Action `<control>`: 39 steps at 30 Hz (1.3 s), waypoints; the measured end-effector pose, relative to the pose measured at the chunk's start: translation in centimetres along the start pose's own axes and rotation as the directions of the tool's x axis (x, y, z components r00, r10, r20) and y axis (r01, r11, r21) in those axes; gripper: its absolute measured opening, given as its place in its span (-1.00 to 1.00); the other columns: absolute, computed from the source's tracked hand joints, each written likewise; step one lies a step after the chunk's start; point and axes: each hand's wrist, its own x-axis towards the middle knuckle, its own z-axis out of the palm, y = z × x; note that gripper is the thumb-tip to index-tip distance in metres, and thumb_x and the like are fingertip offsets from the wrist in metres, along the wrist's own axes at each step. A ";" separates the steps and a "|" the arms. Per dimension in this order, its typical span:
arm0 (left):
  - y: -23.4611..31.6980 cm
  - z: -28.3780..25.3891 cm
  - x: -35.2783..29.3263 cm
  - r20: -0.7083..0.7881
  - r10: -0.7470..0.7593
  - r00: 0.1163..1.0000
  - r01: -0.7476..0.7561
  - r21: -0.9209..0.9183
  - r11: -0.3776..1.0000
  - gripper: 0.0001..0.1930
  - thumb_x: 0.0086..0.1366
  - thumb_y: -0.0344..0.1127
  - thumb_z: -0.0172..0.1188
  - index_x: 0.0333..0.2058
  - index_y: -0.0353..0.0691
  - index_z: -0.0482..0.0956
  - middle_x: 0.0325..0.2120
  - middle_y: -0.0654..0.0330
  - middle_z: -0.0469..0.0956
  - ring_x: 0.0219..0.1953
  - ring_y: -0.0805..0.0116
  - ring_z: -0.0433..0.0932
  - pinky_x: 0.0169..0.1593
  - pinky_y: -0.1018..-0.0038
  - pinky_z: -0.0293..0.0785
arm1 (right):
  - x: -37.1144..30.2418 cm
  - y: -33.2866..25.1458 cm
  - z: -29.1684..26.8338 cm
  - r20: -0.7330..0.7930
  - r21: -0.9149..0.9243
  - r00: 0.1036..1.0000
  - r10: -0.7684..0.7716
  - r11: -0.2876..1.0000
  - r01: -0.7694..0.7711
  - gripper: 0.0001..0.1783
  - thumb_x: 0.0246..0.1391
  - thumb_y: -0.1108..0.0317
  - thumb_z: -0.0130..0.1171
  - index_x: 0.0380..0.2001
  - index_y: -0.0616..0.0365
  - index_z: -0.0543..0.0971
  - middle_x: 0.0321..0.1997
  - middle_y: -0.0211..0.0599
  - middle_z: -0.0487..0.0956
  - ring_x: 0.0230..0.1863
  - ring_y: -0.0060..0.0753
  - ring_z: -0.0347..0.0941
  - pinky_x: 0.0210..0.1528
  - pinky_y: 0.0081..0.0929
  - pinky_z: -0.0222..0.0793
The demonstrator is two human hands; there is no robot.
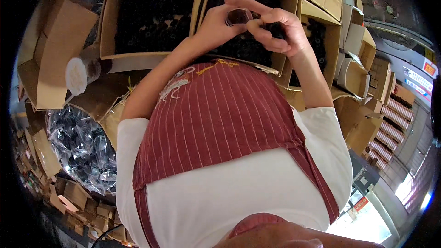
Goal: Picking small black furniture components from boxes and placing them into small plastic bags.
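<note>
My left hand (pixel 217 24) is closed around a small clear container with a many-sided rim (pixel 238 17), and something dark shows through it. Close beside it, my right hand (pixel 285 28) has its fingers curled, with small black pieces (pixel 275 30) in the palm whose kind I cannot make out. The fingertips of both hands nearly meet at the container. Both hands are above an open cardboard box (pixel 272 70) that holds many small black parts (pixel 250 50).
To the left stands another cardboard box (pixel 104 36) full of black parts. A narrower box (pixel 337 41) is at the right. A clear tub with a white round end (pixel 76 76) lies at the left, above bagged black parts (pixel 82 149). A fan (pixel 390 11) is at the far right.
</note>
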 end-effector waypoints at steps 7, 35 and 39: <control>-0.3 0.0 0.3 0.018 -0.035 0.999 0.036 -0.089 0.995 -0.77 0.15 -0.31 0.36 -0.21 -0.21 0.62 -0.35 0.18 0.65 -0.28 0.37 0.63 -0.16 0.41 0.51 | 0.2 0.2 -1.6 -0.192 -0.054 0.977 -0.091 0.995 0.082 -0.44 0.40 -0.13 -0.11 -0.01 0.19 0.51 -0.40 -0.40 0.44 -0.71 -0.77 0.16 -0.84 -0.85 -0.04; -0.1 -0.5 0.2 -0.001 -0.071 0.997 0.071 -0.108 0.992 -0.85 0.26 -0.44 0.27 -0.21 -0.26 0.53 -0.27 0.25 0.59 -0.14 0.47 0.57 0.00 0.45 0.47 | -0.6 0.0 -1.9 -0.438 -0.069 0.893 -0.108 0.994 0.086 -0.50 0.37 0.24 0.00 0.25 0.30 0.39 0.07 -0.19 0.53 -0.09 -0.50 0.48 -0.09 -0.56 0.52; 0.3 -0.6 0.2 0.011 -0.128 0.992 0.129 -0.103 0.986 -0.87 0.25 -0.46 0.27 -0.24 -0.25 0.54 -0.28 0.25 0.58 -0.14 0.45 0.57 0.01 0.43 0.47 | -1.0 0.3 -1.3 -0.490 -0.056 0.860 -0.141 0.990 0.130 -0.50 0.35 0.35 -0.05 0.28 0.36 0.34 0.11 -0.10 0.53 -0.02 -0.44 0.47 -0.03 -0.55 0.51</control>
